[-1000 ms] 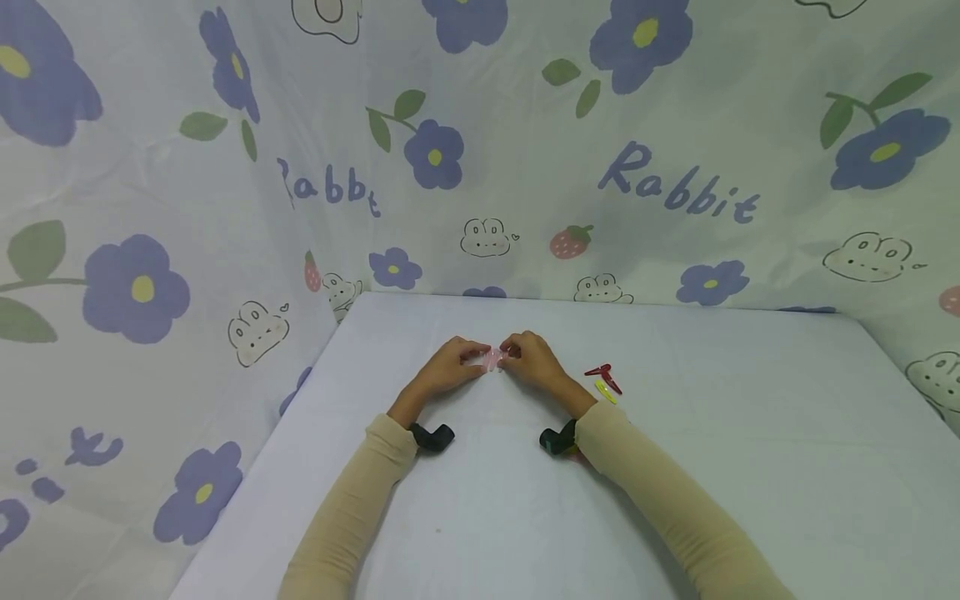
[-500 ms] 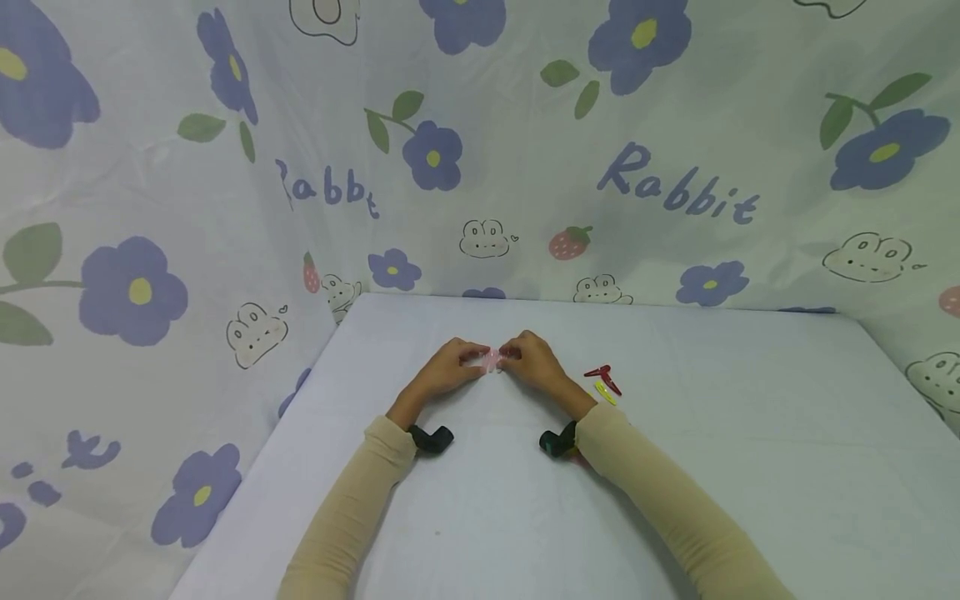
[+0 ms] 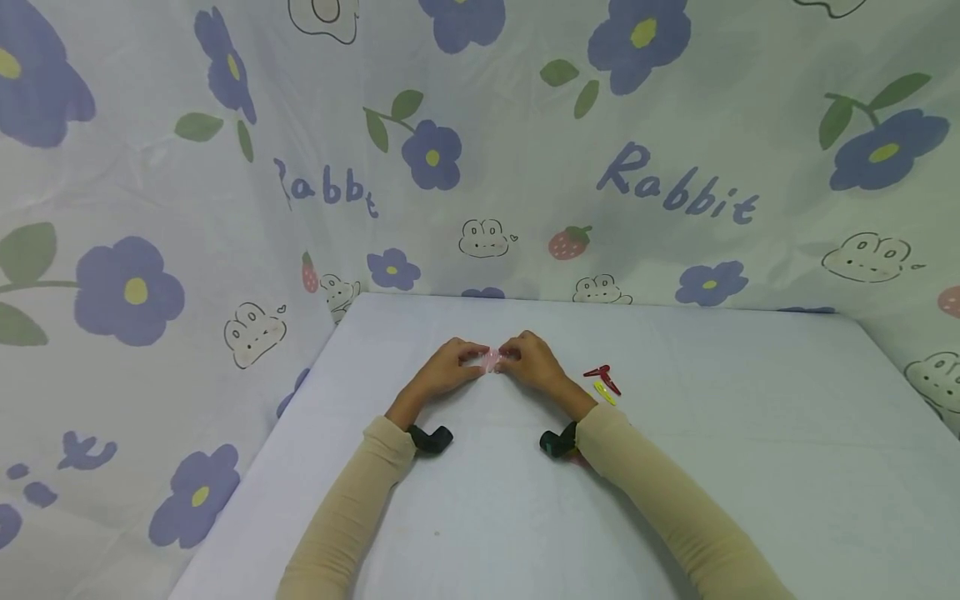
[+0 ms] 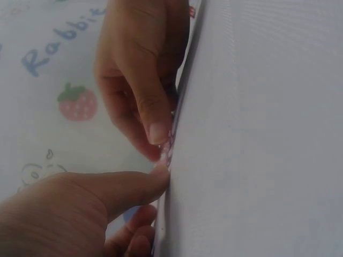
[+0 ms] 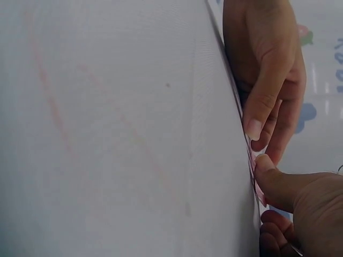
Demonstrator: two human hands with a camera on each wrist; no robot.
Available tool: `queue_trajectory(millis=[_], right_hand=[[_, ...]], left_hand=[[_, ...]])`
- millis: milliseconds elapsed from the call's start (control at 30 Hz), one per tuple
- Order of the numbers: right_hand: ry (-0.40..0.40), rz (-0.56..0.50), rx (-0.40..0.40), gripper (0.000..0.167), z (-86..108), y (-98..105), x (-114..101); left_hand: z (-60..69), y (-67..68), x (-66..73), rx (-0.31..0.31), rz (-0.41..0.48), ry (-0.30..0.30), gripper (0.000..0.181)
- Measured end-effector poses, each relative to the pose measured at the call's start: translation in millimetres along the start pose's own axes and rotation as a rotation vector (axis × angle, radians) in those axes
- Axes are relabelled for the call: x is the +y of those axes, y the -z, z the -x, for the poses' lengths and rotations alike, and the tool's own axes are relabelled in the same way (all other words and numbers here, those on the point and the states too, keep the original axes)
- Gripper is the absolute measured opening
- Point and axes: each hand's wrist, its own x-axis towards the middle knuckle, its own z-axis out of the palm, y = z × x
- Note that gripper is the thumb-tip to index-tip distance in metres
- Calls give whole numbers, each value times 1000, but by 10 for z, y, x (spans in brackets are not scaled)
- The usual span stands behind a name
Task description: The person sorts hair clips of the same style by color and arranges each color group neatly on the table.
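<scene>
Between my two hands, near the middle of the white table, lies a small pink piece [image 3: 492,360] with pale streaks. It looks partly see-through, but fingers cover much of it and its exact kind is unclear. My left hand [image 3: 448,367] pinches its left side between thumb and fingers. From the right, my right hand [image 3: 534,362] pinches its other side. Both wrist views show the thumbs close together on the pink piece [image 4: 167,149], low at the table surface. To the right of my right hand lie red snap hair clips [image 3: 604,377] and a yellow hair clip [image 3: 604,393].
Black wrist cameras [image 3: 432,440] sit on both wrists, just above the table [image 3: 480,517]. Something red and yellow [image 3: 576,457] shows partly under my right wrist. A patterned cloth [image 3: 517,167] hangs behind the table and along its left side.
Hardly anything differs: both hands keep their place on the pink piece, with only slight finger movement. The hair clips have stayed put; the head view has shifted very slightly.
</scene>
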Motion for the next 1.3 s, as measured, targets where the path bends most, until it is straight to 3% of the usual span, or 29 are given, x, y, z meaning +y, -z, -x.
queue_trajectory(millis=[1300], right_hand=[[-2, -2, -3, 34, -17, -14, -4]], left_hand=[[-24, -9, -44, -1, -1, -25, 41]])
